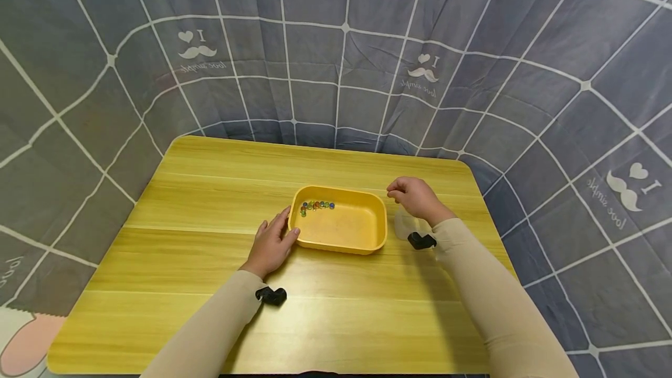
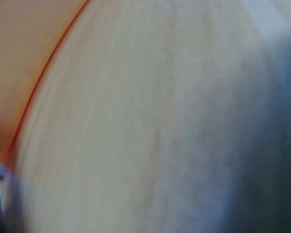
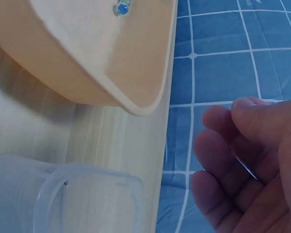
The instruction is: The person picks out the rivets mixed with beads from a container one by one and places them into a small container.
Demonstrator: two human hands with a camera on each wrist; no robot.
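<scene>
A shallow yellow plastic tub (image 1: pixel 341 246) stands on the table, with several colored glass marbles (image 1: pixel 317 205) gathered along its back-left inside. My left hand (image 1: pixel 270 248) holds the tub at its left end, thumb over the rim near the front corner and forefinger along the outer wall. Off the tub's right end, my right hand (image 1: pixel 415 197) is raised above a clear plastic container (image 3: pixel 48 194). In the right wrist view its fingers are curled in, thumb against the forefinger, and nothing shows between them. The right forearm partly hides the clear container in the head view.
The wooden table (image 1: pixel 210 284) reaches well past the tub on all sides. A grey checked curtain (image 1: pixel 315 74) hangs around its back and sides. Each wrist wears a black strap mount (image 1: pixel 271 296).
</scene>
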